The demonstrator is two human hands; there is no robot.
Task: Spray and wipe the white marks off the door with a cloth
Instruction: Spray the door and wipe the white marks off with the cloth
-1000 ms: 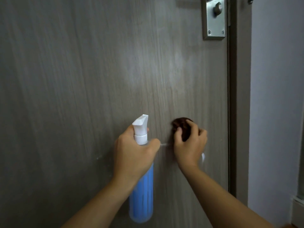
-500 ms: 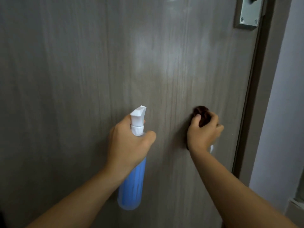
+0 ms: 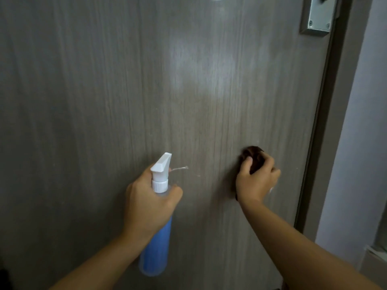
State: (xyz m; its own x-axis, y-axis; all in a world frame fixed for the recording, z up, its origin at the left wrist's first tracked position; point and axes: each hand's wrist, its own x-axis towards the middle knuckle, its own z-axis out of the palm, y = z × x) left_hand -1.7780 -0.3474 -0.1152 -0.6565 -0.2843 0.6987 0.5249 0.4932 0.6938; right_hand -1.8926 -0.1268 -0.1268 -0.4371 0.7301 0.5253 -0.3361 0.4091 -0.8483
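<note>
A thin white streak mark (image 3: 180,168) runs across the grey wood-grain door (image 3: 104,101), just beside the nozzle of the spray bottle, with a small white fleck a little further toward the cloth hand. The right hand (image 3: 256,181) has its fingers curled over a bunched dark brown cloth (image 3: 252,156), pressing it flat against the door, well to the side of that streak. The left hand (image 3: 149,204) is wrapped around the neck of a translucent blue plastic spray bottle with a white nozzle (image 3: 156,243), the forefinger side hidden behind the head, so I cannot tell whether the trigger is being squeezed.

The step in hand looks to be spraying the streak. To do it well, aim the nozzle squarely at the mark, give a short burst, then carry the cloth across from its present spot and rub along the streak with firm pressure. A silver metal lock plate (image 3: 318,15) sits far above the cloth hand, next to the door's edge.
</note>
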